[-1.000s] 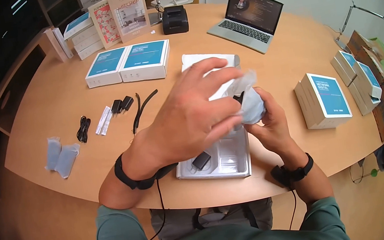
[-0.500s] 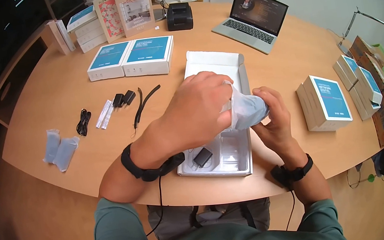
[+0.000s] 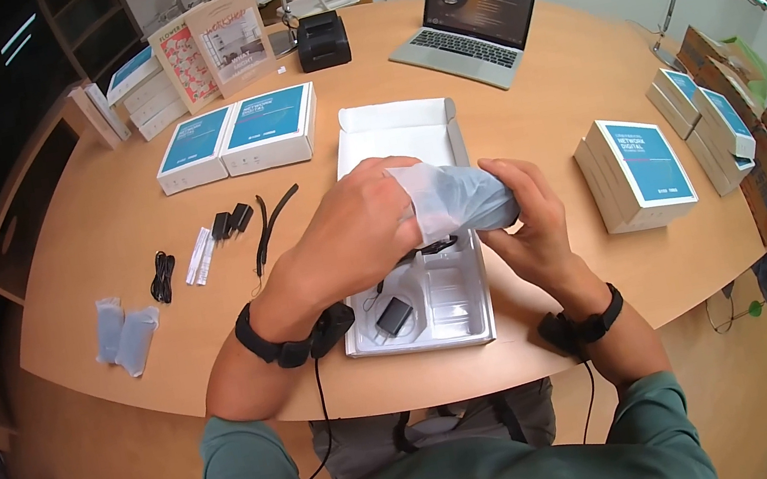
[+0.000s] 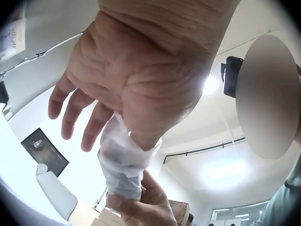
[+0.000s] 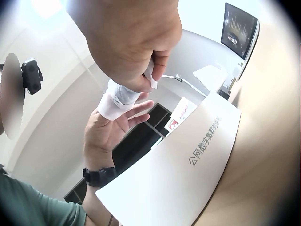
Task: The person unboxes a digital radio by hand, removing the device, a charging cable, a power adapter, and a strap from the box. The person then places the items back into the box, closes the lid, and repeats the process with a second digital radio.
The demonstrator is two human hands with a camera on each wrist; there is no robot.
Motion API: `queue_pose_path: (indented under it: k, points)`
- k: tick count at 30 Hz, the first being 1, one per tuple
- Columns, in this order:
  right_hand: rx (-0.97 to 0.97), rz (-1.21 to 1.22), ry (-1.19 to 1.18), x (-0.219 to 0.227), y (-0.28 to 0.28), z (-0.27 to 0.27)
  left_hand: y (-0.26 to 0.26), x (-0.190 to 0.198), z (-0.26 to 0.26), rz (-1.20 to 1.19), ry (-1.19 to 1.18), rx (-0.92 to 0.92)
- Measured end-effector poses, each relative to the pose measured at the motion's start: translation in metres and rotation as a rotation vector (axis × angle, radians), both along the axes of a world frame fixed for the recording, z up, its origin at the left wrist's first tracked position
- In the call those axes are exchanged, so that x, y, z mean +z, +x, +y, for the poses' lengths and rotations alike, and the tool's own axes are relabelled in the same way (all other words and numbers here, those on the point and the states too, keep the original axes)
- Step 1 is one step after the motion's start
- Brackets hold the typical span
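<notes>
Wrapper (image 3: 463, 198), translucent and crinkled, stretches between the two hands above the open white box (image 3: 396, 134) on the desk (image 3: 527, 129); the right grip (image 3: 536, 229) is clasped round one end with curled thumb and fingers; the left grip (image 3: 342, 236) is released, fingers extended, thumb tucked into the other end. A dark power adapter (image 3: 394, 317) lies in the box's moulded tray (image 3: 457, 313).

Brightly lit from overhead, glaring at the ceiling light (image 4: 225, 173), softly shadowed across the tabletop (image 3: 527, 124), warped and dark-cornered.
</notes>
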State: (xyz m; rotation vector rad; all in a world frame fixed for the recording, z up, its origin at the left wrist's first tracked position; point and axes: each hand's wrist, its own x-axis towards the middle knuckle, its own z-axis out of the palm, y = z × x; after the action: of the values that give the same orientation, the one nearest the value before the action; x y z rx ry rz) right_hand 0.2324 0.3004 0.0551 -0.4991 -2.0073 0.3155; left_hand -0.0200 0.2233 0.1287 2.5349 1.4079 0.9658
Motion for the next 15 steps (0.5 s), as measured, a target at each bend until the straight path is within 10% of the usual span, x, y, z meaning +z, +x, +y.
queue_pose_path:
  k: [8, 15]
  points:
    - [0.009, 0.013, -0.013, 0.001, 0.002, 0.004, -0.008, 0.008, 0.006, -0.298, -0.165, -0.032]
    - [0.100, 0.130, -0.552, -0.005, 0.005, 0.014, -0.044, 0.031, -0.001, -0.313, -0.170, 0.044]
